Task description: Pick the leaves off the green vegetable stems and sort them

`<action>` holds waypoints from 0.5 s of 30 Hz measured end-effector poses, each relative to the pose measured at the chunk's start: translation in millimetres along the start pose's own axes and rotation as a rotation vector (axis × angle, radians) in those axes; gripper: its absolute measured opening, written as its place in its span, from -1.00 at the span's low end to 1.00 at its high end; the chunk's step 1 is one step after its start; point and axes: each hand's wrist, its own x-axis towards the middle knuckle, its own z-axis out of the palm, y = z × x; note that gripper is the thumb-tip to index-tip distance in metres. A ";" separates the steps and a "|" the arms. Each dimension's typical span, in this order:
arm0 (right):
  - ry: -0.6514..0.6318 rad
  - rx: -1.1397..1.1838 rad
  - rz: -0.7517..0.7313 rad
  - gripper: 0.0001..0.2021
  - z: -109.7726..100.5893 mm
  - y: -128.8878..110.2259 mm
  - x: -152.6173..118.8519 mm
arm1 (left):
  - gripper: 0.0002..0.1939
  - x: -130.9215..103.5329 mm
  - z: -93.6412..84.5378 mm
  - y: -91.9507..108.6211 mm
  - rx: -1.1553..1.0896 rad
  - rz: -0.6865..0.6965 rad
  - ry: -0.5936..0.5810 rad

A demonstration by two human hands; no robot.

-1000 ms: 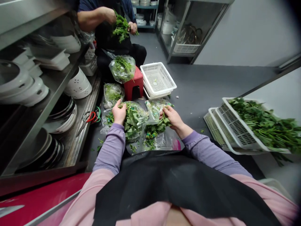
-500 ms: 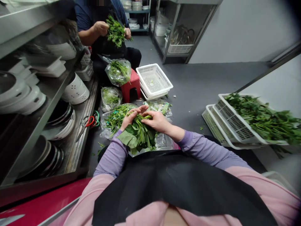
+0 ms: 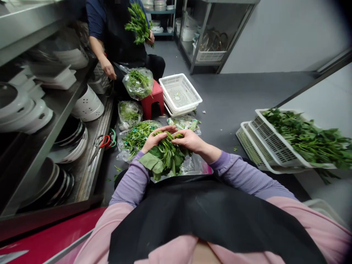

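Note:
A bunch of leafy greens (image 3: 167, 157) hangs over my lap, its leaves toward me and its stems up at my fingers. My left hand (image 3: 156, 140) is wrapped round the bunch from the left, thumb on top. On the other side my right hand (image 3: 191, 140) pinches stem ends between thumb and fingers. Just beyond, a pile of cut green stems (image 3: 139, 137) lies on clear plastic on the floor. Packed greens in a plastic bag (image 3: 187, 124) lie past my fingertips.
White baskets of greens (image 3: 297, 139) stand at right. An empty white basket (image 3: 180, 93) and a red stool (image 3: 154, 97) are ahead. Scissors (image 3: 103, 142) rest on the left shelf's edge. A co-worker (image 3: 118, 40) sits opposite, holding greens.
My right hand has shifted slightly right, away from my left, with stems in its fingers. The co-worker's one hand has left the greens and dropped toward the shelf side.

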 end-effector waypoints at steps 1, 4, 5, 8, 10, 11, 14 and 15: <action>0.017 0.047 0.022 -0.70 0.8 1.7 -0.3 | -0.56 -0.1 -0.5 0.5 -0.001 -0.007 0.009; 0.103 0.112 0.002 -0.71 3.8 7.9 0.2 | -0.55 1.4 -4.4 0.5 0.018 -0.037 0.018; 0.141 0.106 -0.021 -0.71 4.7 10.5 0.8 | -0.55 2.4 -6.5 -0.1 0.026 -0.044 0.027; 0.270 0.045 -0.067 -0.73 5.5 18.9 3.2 | -0.56 5.7 -13.0 -2.4 0.059 -0.037 0.119; 0.344 0.011 -0.070 -0.73 4.1 24.1 4.9 | -0.59 6.9 -15.9 -3.2 0.116 -0.012 0.198; 0.357 0.005 -0.064 -0.73 3.1 26.2 5.5 | -0.61 7.2 -16.6 -3.2 0.144 0.001 0.223; 0.308 0.008 -0.021 -0.72 1.3 29.5 5.8 | -0.64 7.2 -16.0 -2.2 0.220 0.023 0.197; 0.281 0.007 -0.013 -0.72 1.5 29.7 5.5 | -0.64 7.1 -15.3 -1.7 0.258 0.020 0.162</action>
